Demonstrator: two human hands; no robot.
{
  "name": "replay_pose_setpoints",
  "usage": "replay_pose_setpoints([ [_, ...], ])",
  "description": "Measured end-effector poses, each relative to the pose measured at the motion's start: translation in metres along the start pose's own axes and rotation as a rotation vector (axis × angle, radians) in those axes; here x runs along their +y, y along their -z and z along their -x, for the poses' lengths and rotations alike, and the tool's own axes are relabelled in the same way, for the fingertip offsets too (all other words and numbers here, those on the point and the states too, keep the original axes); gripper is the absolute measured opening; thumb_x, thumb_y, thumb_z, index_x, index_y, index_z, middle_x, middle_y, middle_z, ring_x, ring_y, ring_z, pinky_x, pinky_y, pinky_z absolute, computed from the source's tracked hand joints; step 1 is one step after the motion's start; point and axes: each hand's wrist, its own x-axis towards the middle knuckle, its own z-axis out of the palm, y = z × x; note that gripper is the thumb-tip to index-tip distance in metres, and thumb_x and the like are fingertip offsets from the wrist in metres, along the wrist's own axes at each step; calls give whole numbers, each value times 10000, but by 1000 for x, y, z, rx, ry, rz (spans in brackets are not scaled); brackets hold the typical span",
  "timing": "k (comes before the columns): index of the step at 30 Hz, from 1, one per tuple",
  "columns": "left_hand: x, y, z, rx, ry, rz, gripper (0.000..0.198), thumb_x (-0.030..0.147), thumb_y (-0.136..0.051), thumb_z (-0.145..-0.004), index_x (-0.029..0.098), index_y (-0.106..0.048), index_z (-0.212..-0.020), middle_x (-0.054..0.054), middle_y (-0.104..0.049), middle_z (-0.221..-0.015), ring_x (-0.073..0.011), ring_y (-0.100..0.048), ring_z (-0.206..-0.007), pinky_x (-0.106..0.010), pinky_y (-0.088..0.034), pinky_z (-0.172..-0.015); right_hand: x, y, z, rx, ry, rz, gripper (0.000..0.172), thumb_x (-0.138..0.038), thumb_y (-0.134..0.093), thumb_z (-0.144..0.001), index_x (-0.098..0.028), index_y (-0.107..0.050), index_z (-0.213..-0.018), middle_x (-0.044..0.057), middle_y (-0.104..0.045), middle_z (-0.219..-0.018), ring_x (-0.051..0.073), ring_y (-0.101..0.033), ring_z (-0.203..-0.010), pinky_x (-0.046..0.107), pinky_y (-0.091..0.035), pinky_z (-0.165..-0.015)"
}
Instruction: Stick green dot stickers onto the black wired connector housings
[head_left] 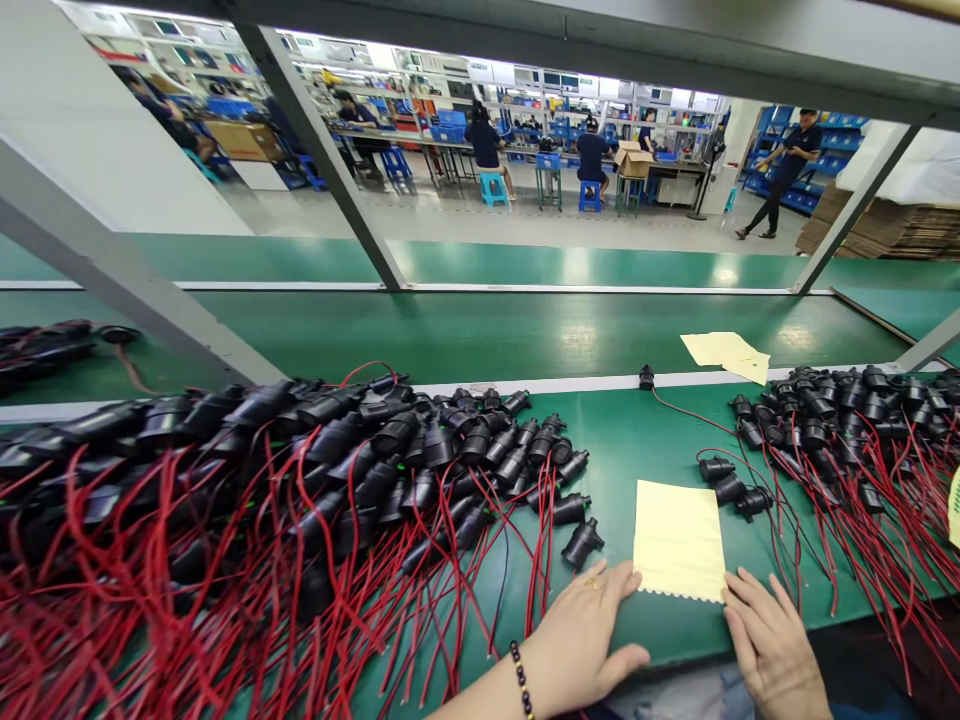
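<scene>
A pale yellow paper sheet [679, 540] with a scalloped near edge lies flat on the green bench. My left hand [581, 640], with a beaded bracelet at its wrist, rests beside the sheet, fingertips at its lower left corner. At the lower right corner, the fingertips of my right hand [776, 640] touch the sheet's edge. Both hands have their fingers stretched out and grip nothing. Just beyond my left fingers sits a black cylindrical plastic part [582, 544]. A few similar black parts with red wires [729, 488] lie right of the sheet.
A large pile of black parts with red wires [390, 440] covers the bench's left side; another pile [832, 410] is at right. More yellow sheets [724, 352] lie beyond the white ledge. Grey frame posts [330, 150] rise from the bench. Several people work in the background.
</scene>
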Motion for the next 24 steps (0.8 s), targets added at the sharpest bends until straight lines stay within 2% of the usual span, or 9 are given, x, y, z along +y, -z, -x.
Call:
replay_pose_setpoints([
  [3,-8,-2,6,-19,47,38,793,413,-623,-828,133,-239,-1463,-171,-451,-1469,-363,-328,-1397,-555,-260,-1161,5,3,1,1,-243,-153,249,-312,-446,-962,-218,-636,-1092,75,-701,-1142,254,-629,-1109,453,-450,-980],
  [6,-12,-5,8,-14,50,82,850,446,-625,-814,124,-208,-1481,-179,-408,-1497,-378,-274,-1418,-570,-253,-1159,5,6,-12,-65,-608,-284,348,-442,-454,-930,-180,-629,-1078,82,-697,-970,228,-665,-867,368,-521,-801],
  [8,-14,-6,9,7,41,107,853,450,-631,-804,142,-215,-1483,-179,-390,-1507,-377,-280,-1416,-571,-256,-1157,6,6,-25,-142,-742,-337,374,-507,-515,-865,-186,-645,-1007,44,-655,-835,214,-632,-727,342,-507,-704],
  [11,-16,-6,10,37,23,121,853,450,-638,-794,169,-223,-1483,-177,-377,-1515,-377,-294,-1410,-563,-265,-1153,9,3,-44,-206,-739,-409,274,-484,-585,-782,-215,-636,-766,1,-594,-708,191,-585,-639,309,-463,-643],
  [13,-17,-6,10,48,24,123,864,454,-647,-785,174,-221,-1483,-186,-377,-1512,-382,-299,-1406,-560,-273,-1148,9,1,-51,-224,-707,-474,274,-471,-568,-779,-220,-580,-669,-16,-559,-651,169,-553,-587,286,-442,-600],
  [16,-19,-6,12,68,3,160,906,464,-657,-776,162,-188,-1489,-206,-357,-1517,-381,-303,-1405,-553,-273,-1147,6,8,-56,-223,-656,-563,327,-503,-486,-853,-220,-535,-698,-24,-533,-675,156,-541,-620,262,-432,-603],
  [18,-22,-7,15,110,-66,250,905,482,-628,-801,175,-136,-1495,-198,-321,-1537,-346,-332,-1399,-512,-296,-1148,2,19,-59,-186,-643,-672,332,-508,-472,-893,-219,-519,-737,-30,-515,-705,147,-532,-669,245,-426,-633],
  [21,-23,-14,18,248,-151,397,828,515,-537,-866,217,-74,-1485,-178,-328,-1534,-295,-415,-1359,-457,-350,-1127,-2,37,-70,-107,-725,-973,312,-505,-563,-875,-215,-516,-769,-51,-484,-675,122,-483,-644,222,-389,-607],
  [24,-21,-21,18,438,-143,499,700,543,-428,-913,233,-99,-1448,-177,-475,-1414,-272,-561,-1205,-425,-465,-1016,-1,41,-87,-81,-819,-1214,342,-530,-645,-809,-208,-531,-781,-58,-487,-645,105,-432,-586,220,-358,-552],
])
